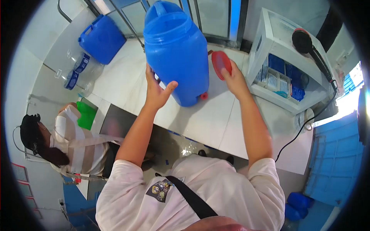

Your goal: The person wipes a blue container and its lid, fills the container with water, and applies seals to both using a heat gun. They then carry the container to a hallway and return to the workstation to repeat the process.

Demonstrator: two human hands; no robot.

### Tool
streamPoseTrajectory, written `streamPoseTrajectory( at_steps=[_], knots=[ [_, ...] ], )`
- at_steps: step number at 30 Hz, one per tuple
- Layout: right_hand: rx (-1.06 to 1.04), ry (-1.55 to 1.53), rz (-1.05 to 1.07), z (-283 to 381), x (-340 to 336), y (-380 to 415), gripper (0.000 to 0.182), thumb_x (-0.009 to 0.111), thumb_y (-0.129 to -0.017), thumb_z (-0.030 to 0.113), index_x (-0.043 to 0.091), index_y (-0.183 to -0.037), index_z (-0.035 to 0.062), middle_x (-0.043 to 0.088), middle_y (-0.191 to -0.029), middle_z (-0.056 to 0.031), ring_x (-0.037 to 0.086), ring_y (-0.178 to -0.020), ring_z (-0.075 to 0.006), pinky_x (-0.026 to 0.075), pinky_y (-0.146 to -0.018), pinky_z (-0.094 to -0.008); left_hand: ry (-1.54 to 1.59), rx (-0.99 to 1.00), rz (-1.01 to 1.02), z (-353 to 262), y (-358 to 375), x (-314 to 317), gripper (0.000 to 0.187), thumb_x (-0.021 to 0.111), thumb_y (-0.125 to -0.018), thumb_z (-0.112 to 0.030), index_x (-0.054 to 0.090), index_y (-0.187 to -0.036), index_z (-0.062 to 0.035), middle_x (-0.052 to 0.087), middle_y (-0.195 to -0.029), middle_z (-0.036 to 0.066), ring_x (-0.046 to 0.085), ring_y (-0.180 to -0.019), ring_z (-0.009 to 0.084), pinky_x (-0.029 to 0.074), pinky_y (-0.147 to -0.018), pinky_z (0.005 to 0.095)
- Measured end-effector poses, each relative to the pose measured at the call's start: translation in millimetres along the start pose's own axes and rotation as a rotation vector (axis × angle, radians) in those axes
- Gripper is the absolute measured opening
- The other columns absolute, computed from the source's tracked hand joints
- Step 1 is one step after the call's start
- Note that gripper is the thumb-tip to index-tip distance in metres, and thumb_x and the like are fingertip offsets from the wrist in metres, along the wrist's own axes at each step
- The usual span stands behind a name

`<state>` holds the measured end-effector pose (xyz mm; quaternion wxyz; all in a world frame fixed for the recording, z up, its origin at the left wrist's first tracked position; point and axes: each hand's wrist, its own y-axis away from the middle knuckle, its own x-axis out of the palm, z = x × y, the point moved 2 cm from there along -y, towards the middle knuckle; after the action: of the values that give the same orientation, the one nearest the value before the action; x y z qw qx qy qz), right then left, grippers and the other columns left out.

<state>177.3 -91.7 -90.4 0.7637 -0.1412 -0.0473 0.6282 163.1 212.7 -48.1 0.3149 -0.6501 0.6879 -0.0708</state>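
A large blue water jug (177,61) stands on the white tiled counter, its wide threaded mouth uncovered and a moulded handle at its top. Low on its side is a small red spigot (204,96). My left hand (158,91) grips the jug's lower left side, thumb across the front and fingers partly hidden behind it. Right of the jug, my right hand (233,79) holds a round red lid (220,63) by its edge, apart from the jug's mouth.
Another blue jug (101,40) and clear plastic bottles (79,73) stand at the left of the counter (216,123). A white cabinet (269,42) with a hair dryer (308,44) on it is at right. A person (83,134) beside a green container (86,115) is at left.
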Motion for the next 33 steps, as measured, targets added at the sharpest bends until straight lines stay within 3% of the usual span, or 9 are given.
streamPoseTrajectory(
  at_steps=[4,5,6,8,10,16,20,24,33],
  knots=[
    [0.001,0.838,0.217,-24.9,-31.1,105.7,0.054,0.061,-0.097,0.021,0.044,-0.147,0.0069,0.052,-0.145,-0.0187,0.050,-0.133,-0.0330,0.040,-0.110,-0.0364,-0.157,-0.022,-0.314,8.0,45.8,12.1,0.088,0.078,-0.086,-0.027,0.023,-0.150,-0.0029,0.036,-0.145,0.019,0.040,-0.134,0.0304,0.042,-0.105,0.0477],
    [-0.044,1.095,0.230,-38.0,-35.2,126.1,0.060,0.065,-0.094,0.023,0.043,-0.148,0.0066,0.045,-0.151,-0.0191,0.045,-0.139,-0.0345,0.037,-0.113,-0.0387,-0.127,-0.024,-0.418,12.4,67.5,22.2,0.057,0.072,-0.090,-0.019,0.041,-0.135,-0.0028,0.050,-0.129,0.012,0.051,-0.116,0.0203,0.047,-0.090,0.0403],
    [-0.012,1.097,0.241,-51.4,-39.1,141.1,0.060,0.065,-0.094,0.023,0.043,-0.148,0.0066,0.045,-0.151,-0.0191,0.045,-0.139,-0.0345,0.037,-0.113,-0.0387,-0.124,-0.048,-0.397,13.7,85.7,35.5,0.057,0.072,-0.090,-0.019,0.041,-0.135,-0.0028,0.050,-0.129,0.012,0.051,-0.116,0.0203,0.047,-0.090,0.0403],
    [-0.095,1.269,0.367,-63.3,-40.3,157.2,0.079,0.073,-0.087,0.035,0.036,-0.152,0.0086,0.036,-0.157,-0.0218,0.037,-0.143,-0.0372,0.034,-0.116,-0.0462,0.451,-0.507,0.042,14.7,112.0,72.7,0.038,0.064,-0.097,-0.028,0.051,-0.125,-0.0066,0.055,-0.102,0.002,0.054,-0.091,0.0122,0.044,-0.080,0.0293],
    [-0.029,1.276,0.299,-41.1,-41.1,153.1,0.091,0.077,-0.080,0.042,0.034,-0.153,0.0088,0.032,-0.157,-0.0246,0.034,-0.144,-0.0414,0.033,-0.115,-0.0509,0.504,-1.013,0.066,10.0,114.2,110.3,0.035,0.055,-0.099,-0.043,0.058,-0.110,-0.0090,0.057,-0.087,-0.002,0.054,-0.078,0.0094,0.042,-0.068,0.0246],
    [0.292,1.148,0.300,-46.5,-35.5,108.4,0.116,0.086,-0.059,0.052,0.033,-0.151,0.0079,0.036,-0.149,-0.0283,0.037,-0.136,-0.0486,0.035,-0.109,-0.0581,0.880,-1.537,0.044,78.7,82.7,174.0,0.056,0.039,-0.095,-0.068,0.054,-0.092,-0.0134,0.058,-0.075,-0.004,0.050,-0.063,0.0089,0.038,-0.053,0.0238],
    [0.091,0.969,0.065,-3.1,-52.9,105.7,0.111,0.085,-0.059,0.049,0.035,-0.151,0.0102,0.044,-0.139,-0.0243,0.044,-0.128,-0.0458,0.038,-0.108,-0.0542,0.923,-1.502,-0.123,83.1,67.6,188.6,0.059,0.033,-0.096,-0.068,0.052,-0.089,-0.0129,0.065,-0.080,-0.002,0.050,-0.061,0.0096,0.037,-0.050,0.0245],
    [0.155,0.817,-0.018,3.7,-96.7,115.9,0.105,0.085,-0.061,0.043,0.038,-0.150,0.0117,0.044,-0.141,-0.0236,0.043,-0.131,-0.0426,0.038,-0.109,-0.0495,1.084,-1.553,-0.201,81.6,64.2,193.9,0.039,0.037,-0.101,-0.057,0.049,-0.087,-0.0233,0.065,-0.078,-0.003,0.049,-0.060,0.0083,0.034,-0.048,0.0217],
    [0.228,1.215,0.157,-39.8,-104.5,173.0,0.104,0.084,-0.065,0.046,0.036,-0.152,0.0141,0.040,-0.145,-0.0200,0.038,-0.134,-0.0397,0.033,-0.111,-0.0520,0.852,-1.480,-0.291,70.0,73.5,183.9,0.034,0.045,-0.102,-0.053,0.049,-0.089,-0.0221,0.060,-0.071,-0.007,0.047,-0.054,0.0056,0.032,-0.046,0.0206]
  ],
)
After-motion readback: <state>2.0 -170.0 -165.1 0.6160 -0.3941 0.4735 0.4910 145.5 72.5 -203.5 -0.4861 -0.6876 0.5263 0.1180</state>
